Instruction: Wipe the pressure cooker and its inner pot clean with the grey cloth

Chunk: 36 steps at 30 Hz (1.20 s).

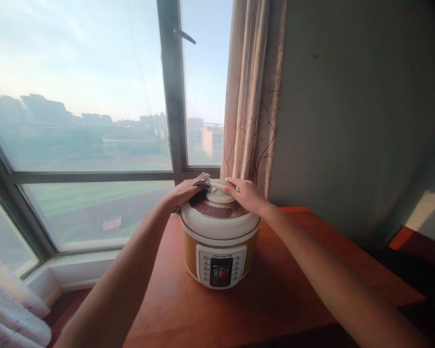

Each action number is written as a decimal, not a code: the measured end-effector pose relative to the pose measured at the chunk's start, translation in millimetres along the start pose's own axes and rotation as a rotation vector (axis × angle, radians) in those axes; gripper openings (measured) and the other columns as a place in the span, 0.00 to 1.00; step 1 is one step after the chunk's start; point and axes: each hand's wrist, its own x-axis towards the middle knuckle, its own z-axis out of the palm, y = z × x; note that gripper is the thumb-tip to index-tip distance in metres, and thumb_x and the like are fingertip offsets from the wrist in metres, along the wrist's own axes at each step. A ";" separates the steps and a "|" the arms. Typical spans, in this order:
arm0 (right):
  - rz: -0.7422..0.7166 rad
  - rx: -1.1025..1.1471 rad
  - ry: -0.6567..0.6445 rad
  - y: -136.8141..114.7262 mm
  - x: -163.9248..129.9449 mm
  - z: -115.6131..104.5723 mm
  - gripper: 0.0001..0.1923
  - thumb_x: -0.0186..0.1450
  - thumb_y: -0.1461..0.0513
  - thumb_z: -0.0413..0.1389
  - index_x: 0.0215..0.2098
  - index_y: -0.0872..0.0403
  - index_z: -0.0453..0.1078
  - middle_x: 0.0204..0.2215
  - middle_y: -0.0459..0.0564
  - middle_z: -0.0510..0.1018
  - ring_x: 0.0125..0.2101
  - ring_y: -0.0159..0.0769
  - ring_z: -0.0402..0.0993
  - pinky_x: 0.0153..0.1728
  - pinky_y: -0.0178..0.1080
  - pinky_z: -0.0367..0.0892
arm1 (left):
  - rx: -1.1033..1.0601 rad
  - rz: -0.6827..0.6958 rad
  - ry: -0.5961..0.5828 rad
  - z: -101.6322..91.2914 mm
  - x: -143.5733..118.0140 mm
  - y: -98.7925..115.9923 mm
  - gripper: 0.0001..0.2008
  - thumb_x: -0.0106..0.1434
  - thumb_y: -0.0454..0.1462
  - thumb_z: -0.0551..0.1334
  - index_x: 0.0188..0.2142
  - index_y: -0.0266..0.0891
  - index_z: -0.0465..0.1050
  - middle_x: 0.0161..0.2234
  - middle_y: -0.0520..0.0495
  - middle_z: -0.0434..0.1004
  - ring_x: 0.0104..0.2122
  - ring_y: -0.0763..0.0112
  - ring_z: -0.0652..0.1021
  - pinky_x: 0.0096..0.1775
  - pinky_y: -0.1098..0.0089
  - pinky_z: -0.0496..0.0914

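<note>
A reddish-brown wooden table (282,295) stands in the corner by a large dark-framed window (172,96). A beige curtain with a thin branch pattern (252,96) hangs bunched at the window's right edge, against a plain grey-green wall (358,111). Hazy buildings (50,113) and a green field show through the glass. White fabric with pink stripes (10,314) lies at the lower left.

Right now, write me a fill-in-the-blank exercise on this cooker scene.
1. The electric pressure cooker stands on a wooden ____.
2. The left hand presses a ____ against the lid.
3. The right hand rests on the cooker's ____.
4. Behind the cooker, beside the window, hangs a ____.

Missing words: table; cloth; lid; curtain
</note>
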 end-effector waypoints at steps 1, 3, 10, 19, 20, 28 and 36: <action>-0.004 0.007 -0.005 0.9 0.2 -0.3 0.17 0.71 0.54 0.54 0.52 0.51 0.75 0.49 0.55 0.82 0.52 0.47 0.76 0.54 0.44 0.67 | 0.023 0.023 -0.074 0.5 -0.2 -0.4 0.14 0.49 0.43 0.65 0.36 0.43 0.81 0.38 0.43 0.84 0.36 0.54 0.80 0.44 0.60 0.74; -0.008 0.015 -0.021 2.8 0.9 -1.2 0.17 0.71 0.54 0.54 0.53 0.52 0.75 0.49 0.55 0.81 0.52 0.47 0.76 0.54 0.44 0.67 | 0.090 0.095 -0.217 0.7 -5.8 1.3 0.17 0.52 0.42 0.61 0.40 0.42 0.81 0.43 0.42 0.84 0.41 0.53 0.80 0.50 0.60 0.72; -0.032 -0.016 -0.044 3.6 2.7 -1.8 0.15 0.71 0.55 0.54 0.49 0.53 0.76 0.48 0.56 0.82 0.50 0.47 0.77 0.51 0.43 0.68 | 0.475 0.320 -0.252 -2.8 -55.7 34.7 0.23 0.61 0.38 0.53 0.51 0.44 0.79 0.59 0.48 0.74 0.61 0.53 0.69 0.64 0.56 0.57; -0.116 0.021 -0.049 10.6 3.3 -1.8 0.15 0.72 0.54 0.52 0.46 0.52 0.77 0.46 0.54 0.82 0.49 0.46 0.77 0.50 0.43 0.68 | 0.627 0.188 -0.231 3.7 -115.9 71.6 0.26 0.68 0.41 0.54 0.65 0.50 0.66 0.69 0.50 0.60 0.68 0.48 0.58 0.65 0.47 0.55; -0.128 0.032 -0.047 12.1 2.9 -2.2 0.16 0.72 0.53 0.52 0.46 0.52 0.77 0.47 0.55 0.82 0.49 0.46 0.77 0.50 0.43 0.68 | 0.619 0.194 -0.237 3.2 -120.7 72.2 0.26 0.68 0.42 0.53 0.65 0.50 0.66 0.69 0.50 0.59 0.68 0.48 0.57 0.66 0.47 0.54; -0.141 0.072 -0.016 14.7 -0.1 -1.2 0.18 0.72 0.52 0.51 0.50 0.51 0.77 0.49 0.54 0.82 0.51 0.48 0.77 0.54 0.46 0.68 | 0.509 0.345 -0.180 -4.3 -131.5 59.0 0.27 0.69 0.42 0.51 0.66 0.48 0.64 0.68 0.49 0.61 0.68 0.53 0.58 0.67 0.53 0.54; 0.034 0.189 0.040 8.3 -4.9 3.2 0.21 0.68 0.54 0.56 0.56 0.54 0.74 0.53 0.56 0.80 0.49 0.46 0.78 0.52 0.47 0.71 | 0.233 0.231 -0.129 -7.7 -69.5 20.2 0.28 0.65 0.46 0.54 0.62 0.39 0.71 0.63 0.42 0.70 0.62 0.52 0.69 0.65 0.55 0.59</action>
